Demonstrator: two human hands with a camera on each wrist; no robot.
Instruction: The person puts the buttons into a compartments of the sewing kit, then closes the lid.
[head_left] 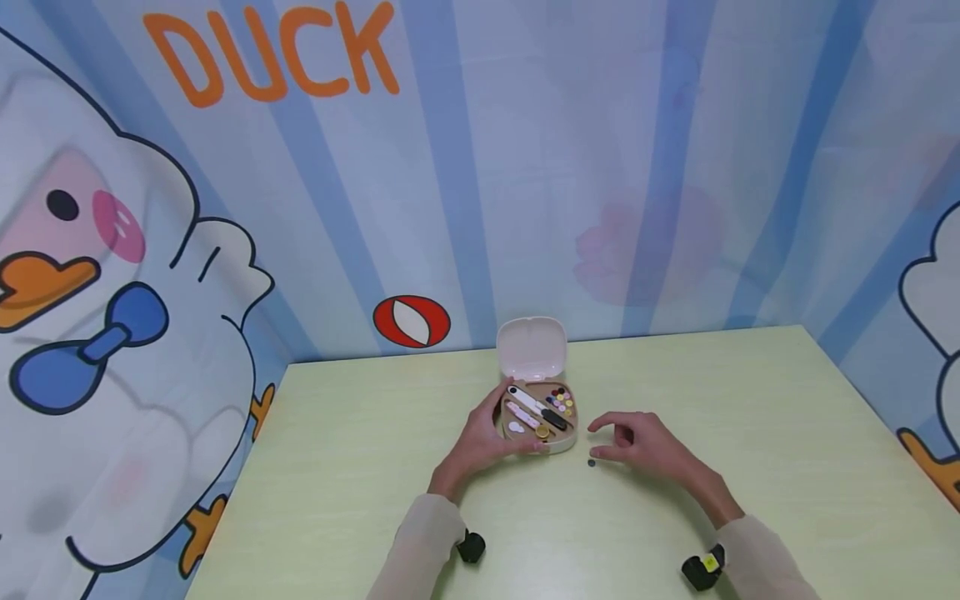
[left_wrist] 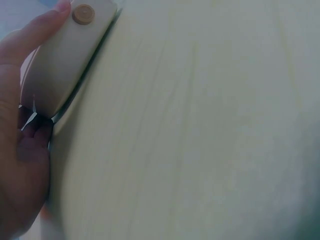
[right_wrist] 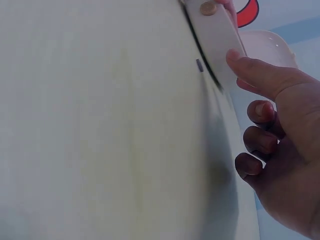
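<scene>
**Materials and finishes on the table**

A small sewing kit case (head_left: 534,400) looks like smooth cream plastic with a soft sheen; its raised lid (head_left: 532,347) is pale, glossy plastic. A matt tan round clasp (left_wrist: 83,13) sits on the case's front wall. The table (head_left: 750,400) has a pale yellow-green, smooth, matt surface with faint wood-like grain. The backdrop (head_left: 600,167) behind looks like printed cloth, matt, hanging in soft folds. The sleeves (head_left: 420,542) look like soft, pale knit fabric.
</scene>
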